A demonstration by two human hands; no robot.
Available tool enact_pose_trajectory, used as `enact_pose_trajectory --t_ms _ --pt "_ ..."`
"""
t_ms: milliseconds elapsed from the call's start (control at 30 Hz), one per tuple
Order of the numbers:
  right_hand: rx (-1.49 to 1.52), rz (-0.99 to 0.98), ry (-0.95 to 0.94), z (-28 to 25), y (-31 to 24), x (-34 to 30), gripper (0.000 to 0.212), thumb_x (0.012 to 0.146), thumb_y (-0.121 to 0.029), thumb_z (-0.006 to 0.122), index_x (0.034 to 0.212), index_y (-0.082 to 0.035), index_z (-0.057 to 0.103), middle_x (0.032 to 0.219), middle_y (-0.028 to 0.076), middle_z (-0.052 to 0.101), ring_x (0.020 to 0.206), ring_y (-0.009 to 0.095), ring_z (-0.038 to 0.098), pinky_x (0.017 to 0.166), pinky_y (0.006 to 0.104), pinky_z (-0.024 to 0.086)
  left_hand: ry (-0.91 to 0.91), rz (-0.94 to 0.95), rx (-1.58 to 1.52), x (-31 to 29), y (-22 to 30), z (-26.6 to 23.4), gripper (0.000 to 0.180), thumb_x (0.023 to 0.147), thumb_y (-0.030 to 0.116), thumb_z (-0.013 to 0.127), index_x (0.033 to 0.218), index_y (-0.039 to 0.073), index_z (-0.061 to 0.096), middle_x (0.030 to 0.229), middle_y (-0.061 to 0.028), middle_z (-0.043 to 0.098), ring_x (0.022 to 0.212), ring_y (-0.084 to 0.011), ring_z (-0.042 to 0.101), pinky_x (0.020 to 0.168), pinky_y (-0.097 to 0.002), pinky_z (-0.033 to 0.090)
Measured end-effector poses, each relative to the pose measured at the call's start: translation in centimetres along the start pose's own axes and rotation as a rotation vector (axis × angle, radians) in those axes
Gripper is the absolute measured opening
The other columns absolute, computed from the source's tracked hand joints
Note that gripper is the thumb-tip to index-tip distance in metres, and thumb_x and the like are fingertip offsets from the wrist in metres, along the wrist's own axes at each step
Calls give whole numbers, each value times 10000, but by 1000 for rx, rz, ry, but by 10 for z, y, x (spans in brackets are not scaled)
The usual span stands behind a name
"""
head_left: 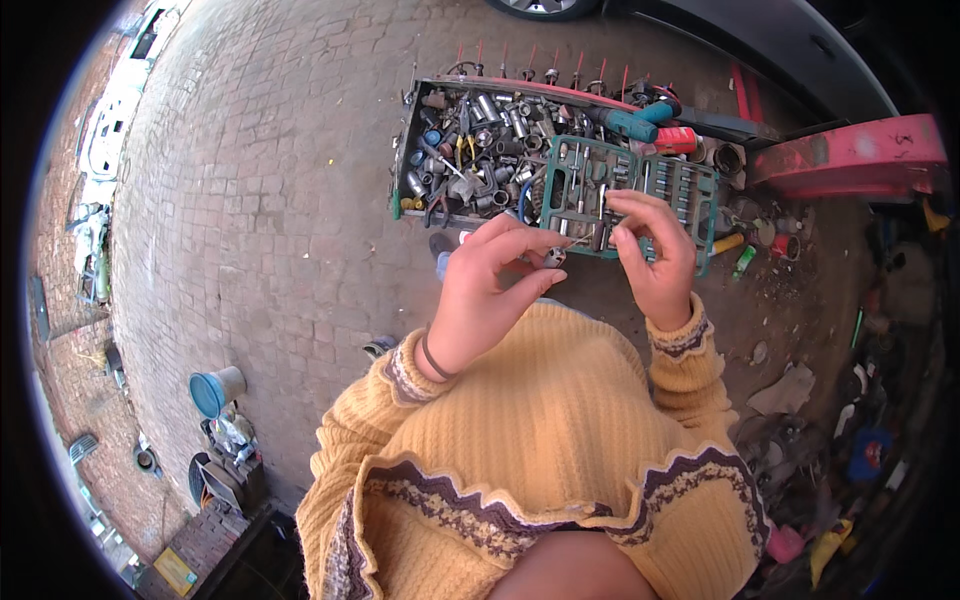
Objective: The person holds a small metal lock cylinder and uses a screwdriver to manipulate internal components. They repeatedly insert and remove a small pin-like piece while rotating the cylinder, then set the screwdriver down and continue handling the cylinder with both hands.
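— What is lying under the person, biggest things first?

— A brick-paved floor (270,200) is spreading across most of the view. On it a red tray (455,215) is sitting, heaped with loose metal sockets and tools, and a green socket case (700,215) is lying open just beside it, overlapping its right end. A blue bucket (215,390) is standing well apart, down at the left.

— And the hands?

— Both are hovering above the near edge of the green case, coming out of yellow knitted sleeves (540,400). The left hand (485,290) is curling its fingers and pinching a small silvery socket (553,257) between thumb and fingertips. The right hand (655,255) is half closed, its fingers bending toward the left hand; something thin seems to be sitting in its fingertips, but I cannot tell what.

— Where is the socket lying relative to the hands?

— It is sitting at the left hand's fingertips, between the two hands, nearer the left. It is near the right hand's fingertips but apart from them.
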State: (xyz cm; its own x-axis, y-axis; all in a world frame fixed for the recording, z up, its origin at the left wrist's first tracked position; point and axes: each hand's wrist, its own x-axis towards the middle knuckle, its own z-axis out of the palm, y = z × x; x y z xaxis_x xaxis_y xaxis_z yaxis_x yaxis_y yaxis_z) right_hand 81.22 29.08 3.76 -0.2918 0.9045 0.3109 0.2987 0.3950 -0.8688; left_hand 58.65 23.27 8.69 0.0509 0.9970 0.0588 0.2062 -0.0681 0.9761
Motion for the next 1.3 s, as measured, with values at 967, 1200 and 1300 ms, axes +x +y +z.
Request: enact_pose_trajectory --t_ms 967,1200,1300 --pt "-147 -137 121 24 -72 4 102 757 46 701 830 -23 687 732 56 640 643 208 541 581 307 432 -14 154 157 3 6 4 262 782 -15 732 1039 32 701 853 -100 649 735 -237 650 631 -322 519" --pt "249 171 144 35 -72 -11 56 839 42 623 849 -10 642 750 10 596 656 93 479 596 256 392 7 155 85 4 10 8 230 762 -67 713 964 27 656 855 -98 587 743 -227 655 630 -312 531" --pt "628 328 107 37 -71 -14 44 895 -6 572 872 1 610 779 -4 566 682 50 451 622 232 371 -7 159 72 4 11 8 221 742 -87 707 905 21 604 843 -100 538 740 -230 646 636 -315 536"
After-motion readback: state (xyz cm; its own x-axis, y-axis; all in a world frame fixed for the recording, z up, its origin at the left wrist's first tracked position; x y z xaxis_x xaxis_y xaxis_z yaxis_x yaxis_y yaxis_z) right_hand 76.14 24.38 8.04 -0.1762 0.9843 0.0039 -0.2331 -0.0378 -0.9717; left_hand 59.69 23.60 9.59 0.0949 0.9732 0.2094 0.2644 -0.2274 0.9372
